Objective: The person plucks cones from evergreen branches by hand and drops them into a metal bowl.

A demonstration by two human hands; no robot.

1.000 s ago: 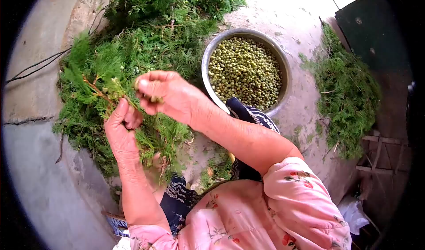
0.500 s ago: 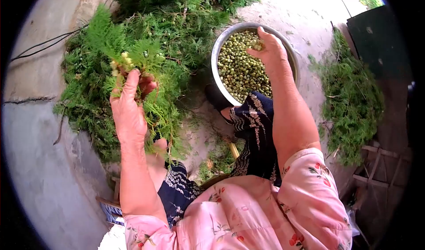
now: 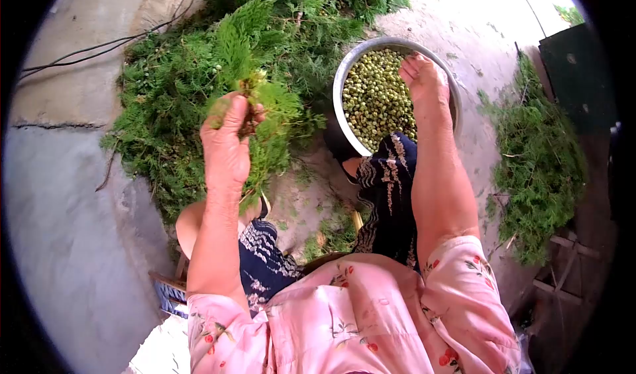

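Observation:
My left hand [image 3: 227,139] is closed round the stem of a feathery green sprig [image 3: 268,102], held up over the pile of cut branches. Pale, small cones show at the sprig's stem beside my fingertips. Over the right part of the round metal basin [image 3: 339,102] is my right hand [image 3: 423,79], palm partly turned down and fingers a little apart, with nothing visible in it. Small green-brown cones [image 3: 377,99] fill the basin.
A large pile of green branches [image 3: 165,109] lies at the left and top. Another heap [image 3: 540,168] is at the right, near a dark green panel [image 3: 576,76]. Black cables [image 3: 99,49] cross the concrete at the upper left. A wooden frame [image 3: 563,268] stands at lower right.
My right hand has gone from the sprig to the basin, and the cones seen at its fingers are no longer visible there. My left hand still holds the sprig. The view has shifted.

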